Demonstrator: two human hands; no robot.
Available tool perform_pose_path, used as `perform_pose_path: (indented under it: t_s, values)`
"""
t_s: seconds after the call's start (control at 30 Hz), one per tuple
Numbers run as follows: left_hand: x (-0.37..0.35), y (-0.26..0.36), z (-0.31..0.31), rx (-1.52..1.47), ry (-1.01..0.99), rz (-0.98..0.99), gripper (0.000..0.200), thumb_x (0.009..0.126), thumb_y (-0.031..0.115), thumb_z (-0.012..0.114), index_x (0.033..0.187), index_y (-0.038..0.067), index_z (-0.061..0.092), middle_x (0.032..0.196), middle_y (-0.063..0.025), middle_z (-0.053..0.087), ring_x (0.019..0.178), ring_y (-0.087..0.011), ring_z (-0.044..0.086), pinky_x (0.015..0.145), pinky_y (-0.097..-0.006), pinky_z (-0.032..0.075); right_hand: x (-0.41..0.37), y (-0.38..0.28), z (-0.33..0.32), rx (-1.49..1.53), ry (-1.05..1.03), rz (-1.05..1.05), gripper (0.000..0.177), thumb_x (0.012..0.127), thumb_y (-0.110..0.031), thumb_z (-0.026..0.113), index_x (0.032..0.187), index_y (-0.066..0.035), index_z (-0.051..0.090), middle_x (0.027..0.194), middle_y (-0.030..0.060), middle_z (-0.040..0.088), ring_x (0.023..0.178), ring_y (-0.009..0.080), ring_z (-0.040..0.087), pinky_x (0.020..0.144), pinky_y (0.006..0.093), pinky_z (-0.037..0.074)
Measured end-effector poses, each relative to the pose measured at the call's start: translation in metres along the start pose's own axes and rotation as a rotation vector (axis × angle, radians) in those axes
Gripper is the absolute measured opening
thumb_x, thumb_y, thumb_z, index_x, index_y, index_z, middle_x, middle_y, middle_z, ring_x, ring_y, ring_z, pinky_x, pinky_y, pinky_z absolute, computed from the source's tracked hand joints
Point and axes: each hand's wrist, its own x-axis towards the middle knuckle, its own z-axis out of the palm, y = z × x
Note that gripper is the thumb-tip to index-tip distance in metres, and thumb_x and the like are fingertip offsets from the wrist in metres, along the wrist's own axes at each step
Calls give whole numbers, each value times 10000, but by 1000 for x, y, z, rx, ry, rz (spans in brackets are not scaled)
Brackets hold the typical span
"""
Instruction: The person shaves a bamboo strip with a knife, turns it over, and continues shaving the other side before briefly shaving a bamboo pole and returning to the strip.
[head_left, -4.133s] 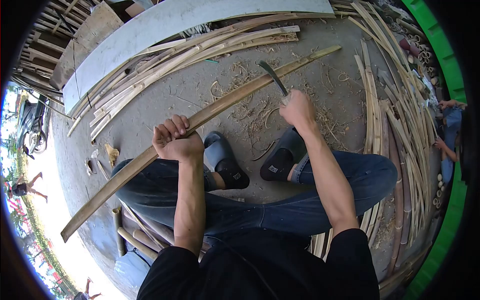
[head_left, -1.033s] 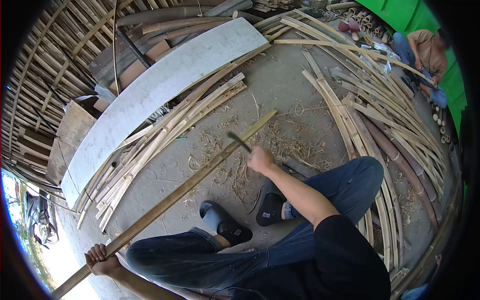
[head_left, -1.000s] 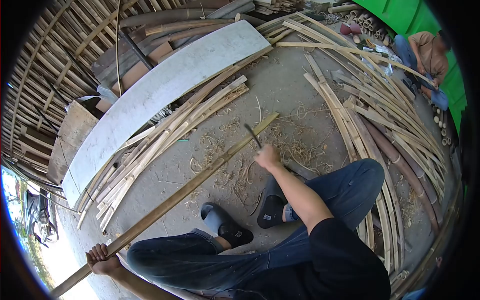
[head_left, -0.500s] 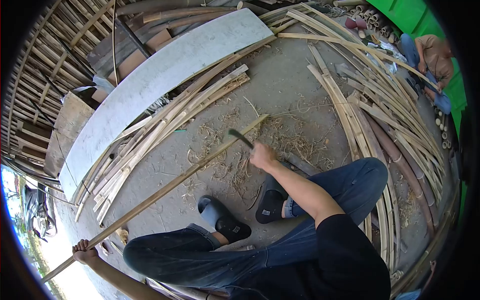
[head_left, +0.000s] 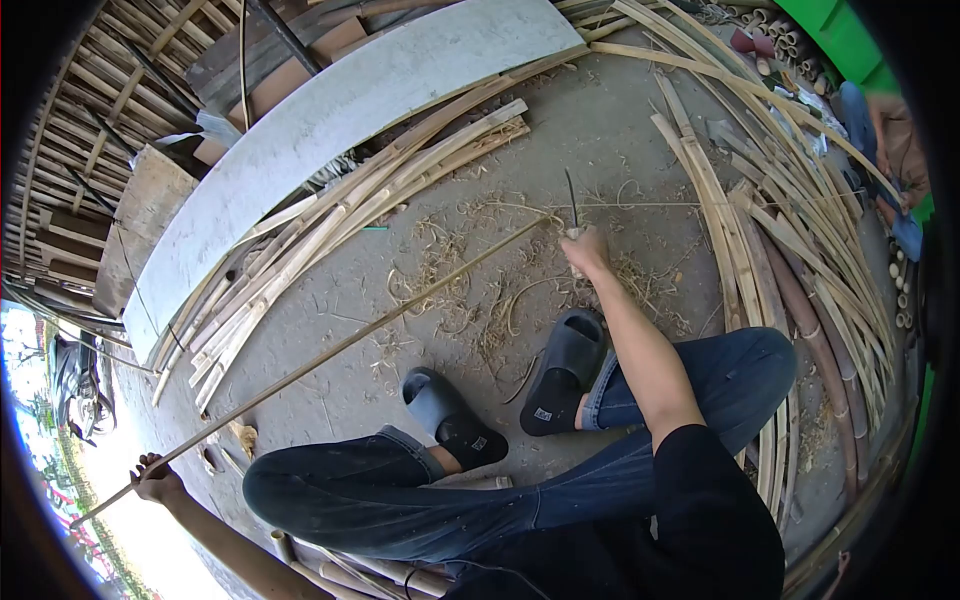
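Note:
A long, thin bamboo strip (head_left: pixel 370 328) slants across my front, from lower left up to the middle of the yard. My left hand (head_left: pixel 158 478) is closed around it near its lower end. At the far end, my right hand (head_left: pixel 585 250) grips a knife (head_left: pixel 572 195) whose dark, narrow blade points up and away from me. The blade stands right beside the strip's tip, where a pale curl shows. Bamboo shavings (head_left: pixel 505 310) lie scattered on the ground under the strip and around the right hand.
Split bamboo slats (head_left: pixel 370 205) lie beside a long white board (head_left: pixel 350 110) at left. More slats (head_left: pixel 715 220) and poles (head_left: pixel 805 330) are piled at right. Another person (head_left: pixel 890 150) sits at the far right near a green wall. My sandalled feet (head_left: pixel 455 415) rest in front.
My right hand with the knife has moved away from me and slightly right, to the strip's far end. The blade has swung upright. The strip now shows its narrow edge.

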Motion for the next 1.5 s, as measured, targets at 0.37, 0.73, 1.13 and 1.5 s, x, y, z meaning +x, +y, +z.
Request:
perform_pose_path:
  t_s: [0.37, 0.73, 1.13, 1.5]
  values:
    - [-93, 1, 87, 83, 252, 414, 332, 947, 225, 586, 947, -88, 476, 722, -108, 576, 613, -214, 549, 581, -342, 481, -234, -153, 14, 25, -363, -1036, 304, 835, -169, 685, 1041, 25, 573, 757, 103, 658, 615, 222, 657, 551, 357, 576]
    - [-96, -16, 60, 112, 331, 379, 271, 956, 195, 546, 942, -74, 516, 736, -103, 548, 636, -209, 533, 569, -341, 460, -45, -8, -25, -420, -252, -112, 350, 775, -216, 721, 1043, 7, 695, 990, 197, 718, 924, 342, 703, 804, 411, 561]
    - [-104, -4, 66, 128, 243, 421, 237, 939, 190, 555, 1020, -24, 490, 738, -88, 537, 626, -202, 530, 575, -340, 473, -184, -122, 33, -44, -369, -756, 282, 700, -230, 717, 890, -29, 662, 795, 192, 695, 807, 386, 690, 769, 446, 558]
    - [-164, -40, 103, -132, -23, 322, 296, 877, 247, 368, 631, 133, 251, 558, -30, 314, 543, -178, 315, 502, -307, 273, -119, -79, -9, 299, -201, -616, 327, 687, -192, 719, 950, -19, 633, 811, 122, 666, 724, 255, 656, 704, 371, 519]
